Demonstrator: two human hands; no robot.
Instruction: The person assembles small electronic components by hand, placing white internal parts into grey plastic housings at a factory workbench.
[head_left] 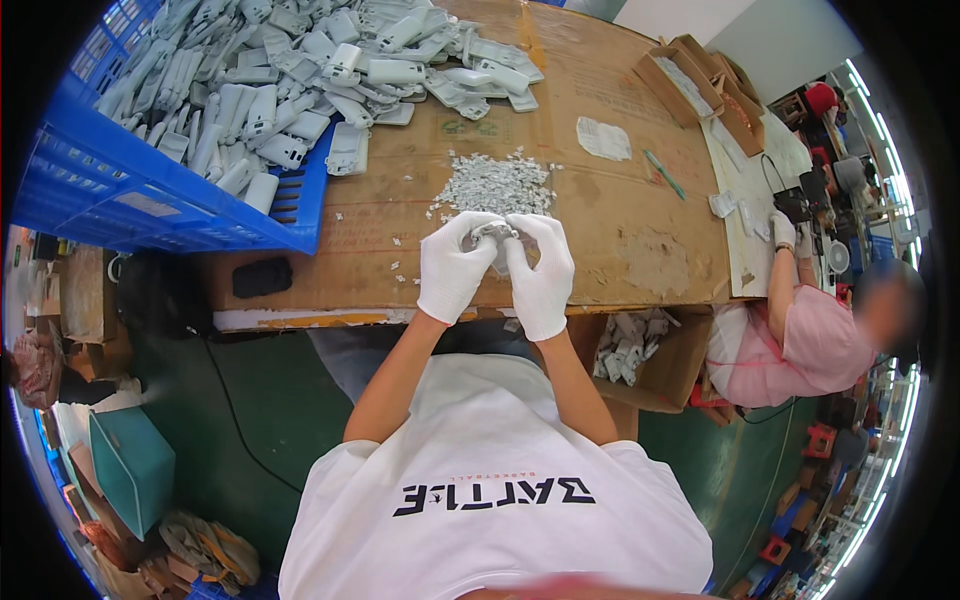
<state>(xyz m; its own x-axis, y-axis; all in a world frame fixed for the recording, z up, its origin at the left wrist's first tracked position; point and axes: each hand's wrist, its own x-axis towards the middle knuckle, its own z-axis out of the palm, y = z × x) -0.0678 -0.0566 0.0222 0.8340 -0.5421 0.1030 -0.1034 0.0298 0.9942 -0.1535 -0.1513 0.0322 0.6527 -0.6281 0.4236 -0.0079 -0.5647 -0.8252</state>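
Both my hands wear white gloves and meet over the near part of the cardboard-covered table. Between the fingertips of my left hand (450,268) and my right hand (541,278) is a pale grey plastic part (493,231). Both hands pinch it, and the fingers cover much of it, so its full shape is hidden. Just beyond the fingertips lies a spread pile of tiny white plastic pieces (492,184), with a few stray ones to the left. A large heap of white plastic casings (392,72) covers the far left of the table.
A blue plastic crate (130,190) holds casings at the left, near a black object (262,277). A teal pen (664,174), a white paper scrap (603,139) and cardboard boxes (742,120) lie right. Below the edge, an open carton (672,372) holds white parts. A co-worker (790,345) sits right.
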